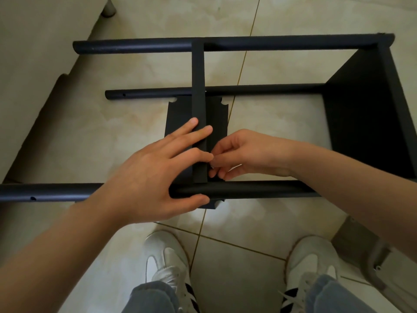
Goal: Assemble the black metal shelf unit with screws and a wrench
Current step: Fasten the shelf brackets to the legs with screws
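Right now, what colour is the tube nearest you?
The tube is black, seen best in the head view.

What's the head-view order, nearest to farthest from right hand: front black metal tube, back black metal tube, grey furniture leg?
1. Front black metal tube, below right hand.
2. Back black metal tube, across frame.
3. Grey furniture leg, top left.
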A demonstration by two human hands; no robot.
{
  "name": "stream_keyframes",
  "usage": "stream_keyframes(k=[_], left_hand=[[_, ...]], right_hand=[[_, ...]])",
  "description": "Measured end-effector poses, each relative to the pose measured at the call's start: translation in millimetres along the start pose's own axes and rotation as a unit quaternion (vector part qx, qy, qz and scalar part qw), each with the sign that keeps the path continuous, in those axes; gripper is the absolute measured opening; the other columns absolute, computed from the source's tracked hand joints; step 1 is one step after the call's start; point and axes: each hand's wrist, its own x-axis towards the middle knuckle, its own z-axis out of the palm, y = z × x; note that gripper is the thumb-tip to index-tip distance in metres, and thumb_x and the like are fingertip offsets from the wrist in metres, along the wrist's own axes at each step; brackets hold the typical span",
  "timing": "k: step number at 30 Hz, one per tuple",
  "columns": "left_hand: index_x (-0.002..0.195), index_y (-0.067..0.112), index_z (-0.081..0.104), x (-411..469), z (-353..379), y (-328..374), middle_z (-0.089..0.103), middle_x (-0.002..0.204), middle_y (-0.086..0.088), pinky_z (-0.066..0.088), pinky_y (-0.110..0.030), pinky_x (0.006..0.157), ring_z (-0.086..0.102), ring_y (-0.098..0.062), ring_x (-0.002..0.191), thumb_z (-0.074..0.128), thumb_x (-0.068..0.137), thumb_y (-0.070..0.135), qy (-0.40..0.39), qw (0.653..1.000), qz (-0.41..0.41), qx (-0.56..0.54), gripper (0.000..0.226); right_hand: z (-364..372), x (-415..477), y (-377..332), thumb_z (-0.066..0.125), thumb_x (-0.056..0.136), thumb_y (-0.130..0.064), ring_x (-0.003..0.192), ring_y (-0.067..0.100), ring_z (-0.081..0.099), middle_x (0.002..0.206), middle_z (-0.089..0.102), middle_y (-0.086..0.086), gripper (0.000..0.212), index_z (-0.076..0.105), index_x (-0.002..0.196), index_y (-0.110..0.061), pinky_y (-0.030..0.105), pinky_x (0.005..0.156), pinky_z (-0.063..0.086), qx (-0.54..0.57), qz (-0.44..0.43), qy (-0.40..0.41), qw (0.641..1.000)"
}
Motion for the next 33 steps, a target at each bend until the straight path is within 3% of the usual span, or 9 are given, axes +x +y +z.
stream_keyframes(k=[8, 17, 24, 33], left_hand=[[0.138, 0.035, 0.052, -4.1, 2.6, -3.3, 0.029, 0.163, 0.012, 0.035, -0.032, 0.106, 0.011, -0.007, 0.154, 0.055, 0.082, 0.068, 0.021, 1.000, 0.002, -0.003, 0.065], [0.137, 0.036, 0.053, -4.5, 2.3, -2.8, 0.029, 0.163, 0.014, 0.040, -0.034, 0.104, 0.011, -0.006, 0.154, 0.057, 0.081, 0.067, 0.025, 1.000, 0.000, -0.015, 0.065], [0.138, 0.035, 0.052, -4.2, 3.0, -3.2, 0.029, 0.163, 0.013, 0.040, -0.035, 0.104, 0.012, -0.008, 0.154, 0.058, 0.081, 0.066, 0.025, 1.000, 0.006, -0.011, 0.065], [0.138, 0.035, 0.052, -4.4, 3.0, -2.6, 0.029, 0.163, 0.014, 0.042, -0.035, 0.102, 0.012, -0.007, 0.154, 0.056, 0.081, 0.066, 0.027, 1.000, 0.005, -0.011, 0.065]], right_hand=[[5.9, 10.9, 0.9, 0.060, 0.095, -0.011, 0.078, 0.012, 0.068, 0.086, 0.074, 0.004, 0.010, 0.069, 0.095, -0.013, 0.025, 0.076, 0.054, 0.027, 0.029, -0.052, 0.998], [8.3, 17.7, 1.1, 0.059, 0.093, -0.003, 0.080, 0.016, 0.065, 0.086, 0.070, 0.009, 0.014, 0.071, 0.091, -0.010, 0.027, 0.079, 0.055, 0.092, 0.036, -0.091, 0.991], [9.0, 16.3, -0.6, 0.061, 0.094, -0.009, 0.083, 0.015, 0.068, 0.090, 0.073, 0.006, 0.018, 0.070, 0.108, -0.002, 0.025, 0.074, 0.056, 0.042, 0.055, -0.088, 0.994], [11.0, 16.6, -0.6, 0.061, 0.095, -0.011, 0.093, 0.021, 0.069, 0.099, 0.073, 0.012, 0.019, 0.070, 0.106, 0.000, 0.029, 0.078, 0.059, 0.019, 0.066, -0.087, 0.994]])
